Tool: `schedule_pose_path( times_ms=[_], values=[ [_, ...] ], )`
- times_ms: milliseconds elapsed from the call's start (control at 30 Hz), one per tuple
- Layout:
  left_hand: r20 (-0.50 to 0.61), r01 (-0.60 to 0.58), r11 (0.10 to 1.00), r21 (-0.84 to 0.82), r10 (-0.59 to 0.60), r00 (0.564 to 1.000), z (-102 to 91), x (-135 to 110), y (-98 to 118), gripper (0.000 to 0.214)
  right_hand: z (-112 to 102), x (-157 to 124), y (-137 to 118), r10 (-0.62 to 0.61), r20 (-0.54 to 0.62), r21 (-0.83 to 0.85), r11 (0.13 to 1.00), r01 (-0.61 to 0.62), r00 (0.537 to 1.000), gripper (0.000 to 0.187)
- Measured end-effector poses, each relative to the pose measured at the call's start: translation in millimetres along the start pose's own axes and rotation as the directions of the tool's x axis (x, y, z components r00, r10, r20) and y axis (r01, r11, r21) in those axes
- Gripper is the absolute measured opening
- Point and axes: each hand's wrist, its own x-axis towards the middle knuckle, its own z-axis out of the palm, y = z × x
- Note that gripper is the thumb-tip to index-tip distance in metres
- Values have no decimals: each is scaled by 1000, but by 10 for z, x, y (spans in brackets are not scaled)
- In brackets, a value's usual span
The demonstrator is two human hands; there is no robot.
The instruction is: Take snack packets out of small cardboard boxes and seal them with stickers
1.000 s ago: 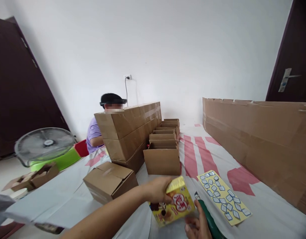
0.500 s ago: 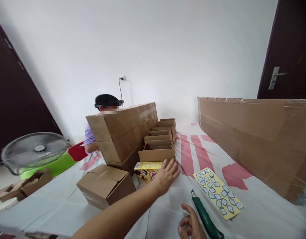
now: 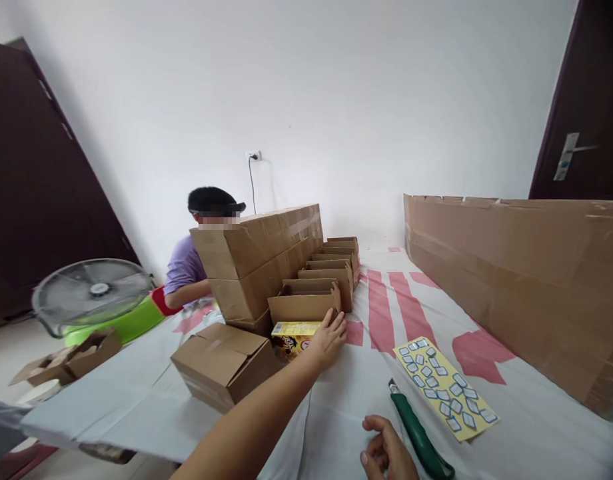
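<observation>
My left hand reaches forward across the table, fingers stretched flat against the front right corner of a small open cardboard box. A yellow snack box stands just left of that hand, between the open box and a closed carton. My right hand rests at the near edge with fingers loosely curled and nothing in them. A green-handled utility knife lies right beside it, untouched. A yellow sticker sheet lies to the right of the knife.
A row of open small boxes runs back beside stacked long cartons. A long cardboard wall lines the right side. Another person in a purple shirt sits behind the cartons. A fan stands at left.
The yellow snack box left both hands and now stands by the closed carton. My left hand went to the front open box, which has shifted left out of the row. My right hand stayed low.
</observation>
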Motion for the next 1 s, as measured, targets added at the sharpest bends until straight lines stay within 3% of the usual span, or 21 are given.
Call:
schedule_pose_path(
  times_ms=[133,200,267,333,400,500,567,600,700,800,1000],
  values=[
    [-58,31,996,-84,-36,998,-258,-218,183,48,-28,-7,-29,-26,28,-42,999,27,999,39],
    [-79,54,992,-117,-64,995,-440,-347,150,45,-45,-18,-61,-49,44,-52,997,51,998,36],
    [-92,128,982,-141,-142,986,-635,-500,-41,36,-58,-35,-111,-72,59,-61,995,76,996,34],
    [-85,267,950,-162,-283,955,-811,-693,-379,27,-68,-56,-179,-88,68,-64,994,92,994,31],
    [-73,466,868,-172,-483,873,-926,-944,-793,31,-81,-74,-258,-107,73,-60,992,111,992,28],
    [-30,733,658,-170,-747,664,-931,-1397,-1342,41,-112,-87,-375,-126,92,-67,989,132,988,23],
    [42,815,549,-187,-824,565,-834,-1678,-1557,49,-139,-85,-435,-111,140,-101,987,125,984,21],
    [93,829,519,-208,-833,545,-770,-1792,-1614,52,-151,-83,-456,-99,166,-123,985,121,981,21],
    [225,826,486,-286,-804,551,-604,-1998,-1644,60,-178,-85,-489,-89,206,-167,978,125,974,19],
    [314,810,477,-343,-754,577,-564,-2059,-1564,67,-188,-101,-501,-101,202,-171,976,136,974,17],
    [380,758,464,-458,-669,639,-621,-1987,-1099,66,-182,-122,-571,-132,181,-182,969,165,975,15]
  ],
)
